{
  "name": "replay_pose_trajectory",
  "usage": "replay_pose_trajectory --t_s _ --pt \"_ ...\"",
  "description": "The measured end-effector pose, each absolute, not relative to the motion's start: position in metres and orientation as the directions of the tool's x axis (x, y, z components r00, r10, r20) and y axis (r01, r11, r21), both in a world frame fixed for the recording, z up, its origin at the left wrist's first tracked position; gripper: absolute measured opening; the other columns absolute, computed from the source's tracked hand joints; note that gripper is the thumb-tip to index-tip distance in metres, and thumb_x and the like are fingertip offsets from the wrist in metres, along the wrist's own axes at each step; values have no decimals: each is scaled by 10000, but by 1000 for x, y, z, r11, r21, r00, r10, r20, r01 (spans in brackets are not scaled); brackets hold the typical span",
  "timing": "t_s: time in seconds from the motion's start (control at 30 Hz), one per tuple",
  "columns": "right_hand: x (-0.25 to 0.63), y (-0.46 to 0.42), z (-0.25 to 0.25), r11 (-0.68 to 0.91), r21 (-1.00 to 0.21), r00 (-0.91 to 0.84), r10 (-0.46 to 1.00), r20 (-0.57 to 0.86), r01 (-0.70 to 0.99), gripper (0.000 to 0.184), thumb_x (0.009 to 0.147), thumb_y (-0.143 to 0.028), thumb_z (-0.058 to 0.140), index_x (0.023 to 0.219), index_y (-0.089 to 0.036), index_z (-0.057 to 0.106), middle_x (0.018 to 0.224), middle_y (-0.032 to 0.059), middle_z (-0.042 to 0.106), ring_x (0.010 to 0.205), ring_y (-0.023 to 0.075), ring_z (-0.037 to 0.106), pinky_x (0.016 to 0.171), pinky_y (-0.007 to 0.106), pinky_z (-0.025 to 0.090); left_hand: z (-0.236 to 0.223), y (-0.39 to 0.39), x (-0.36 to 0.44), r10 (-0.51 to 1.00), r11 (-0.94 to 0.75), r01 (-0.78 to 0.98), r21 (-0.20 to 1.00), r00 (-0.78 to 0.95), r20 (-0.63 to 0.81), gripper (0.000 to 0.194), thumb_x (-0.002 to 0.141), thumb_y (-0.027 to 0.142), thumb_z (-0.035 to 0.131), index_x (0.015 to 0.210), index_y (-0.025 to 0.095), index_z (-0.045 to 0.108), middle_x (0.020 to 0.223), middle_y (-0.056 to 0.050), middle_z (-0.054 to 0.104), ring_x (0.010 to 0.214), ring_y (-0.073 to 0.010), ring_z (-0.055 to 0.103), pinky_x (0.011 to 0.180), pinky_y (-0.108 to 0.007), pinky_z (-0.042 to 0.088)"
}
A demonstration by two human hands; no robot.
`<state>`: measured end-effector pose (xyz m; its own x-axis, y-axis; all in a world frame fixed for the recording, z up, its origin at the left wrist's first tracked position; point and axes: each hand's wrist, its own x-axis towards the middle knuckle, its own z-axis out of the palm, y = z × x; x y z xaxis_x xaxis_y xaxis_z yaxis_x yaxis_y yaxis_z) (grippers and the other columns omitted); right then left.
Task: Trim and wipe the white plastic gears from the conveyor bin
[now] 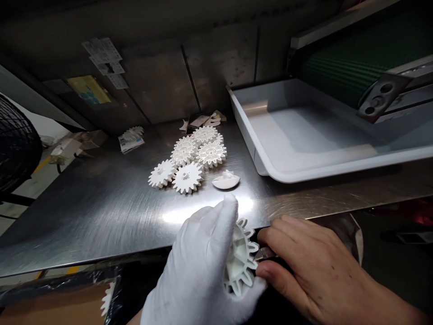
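1. The gloved left hand (203, 264) curled round a white gear (241, 257), maybe to keep it still.
2. The right hand (306, 262) pinched a metal tool (265, 253) at the gear's edge.
3. More gears (186, 155) sat past the fingertips, maybe to be handy.

White toothed plastic gear (241, 258), partly covered by the white-gloved left hand (201, 266).
The bare right hand (304, 262) hides most of the slim metal tool (265, 254); the pale grey plastic tray (287, 177) and black wire-caged fan (16, 135) run off opposite edges; print on the white paper labels (104, 54) is unreadably small.
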<state>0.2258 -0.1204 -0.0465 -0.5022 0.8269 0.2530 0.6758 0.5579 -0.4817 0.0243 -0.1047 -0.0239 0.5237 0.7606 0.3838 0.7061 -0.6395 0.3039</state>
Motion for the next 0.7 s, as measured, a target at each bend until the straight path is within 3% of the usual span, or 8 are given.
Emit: replay_pose_trajectory --t_s 0.27,0.43,0.6,0.7 --pt "227 -120 -47 534 -520 -518 833 192 667 433 1051 -484 345 770 -207 523 732 4 553 662 199 491 589 314 276 -24 -102 23 723 -685 660 307 567 395 795 786 334 643 1423 52 258 1002 -126 616 900 -273 588 796 -367 497" --pt "231 -119 -41 487 -608 -533 837 120 628 518 1059 -514 257 705 -212 484 677 -12 543 619 168 502 566 299 309 -22 -100 23 724 -683 669 293 566 395 762 775 327 653 1400 97 284 1057 -140 620 951 -287 596 827 -385 502" --pt "230 -117 -42 485 -643 -457 860 227 593 541 1029 -602 264 737 -218 509 663 -14 540 595 156 535 536 279 365 -25 -100 22 772 -632 706 320 536 342 779 769 363 682 1404 139 292 1113 -149 624 959 -306 601 833 -436 516" --pt "228 -117 -50 523 -615 -437 847 301 590 406 1041 -486 371 755 -228 498 641 -28 541 554 135 554 498 247 390 -25 -81 16 806 -578 768 275 486 337 798 772 359 671 1442 180 274 1240 -146 588 1081 -314 579 899 -423 503"
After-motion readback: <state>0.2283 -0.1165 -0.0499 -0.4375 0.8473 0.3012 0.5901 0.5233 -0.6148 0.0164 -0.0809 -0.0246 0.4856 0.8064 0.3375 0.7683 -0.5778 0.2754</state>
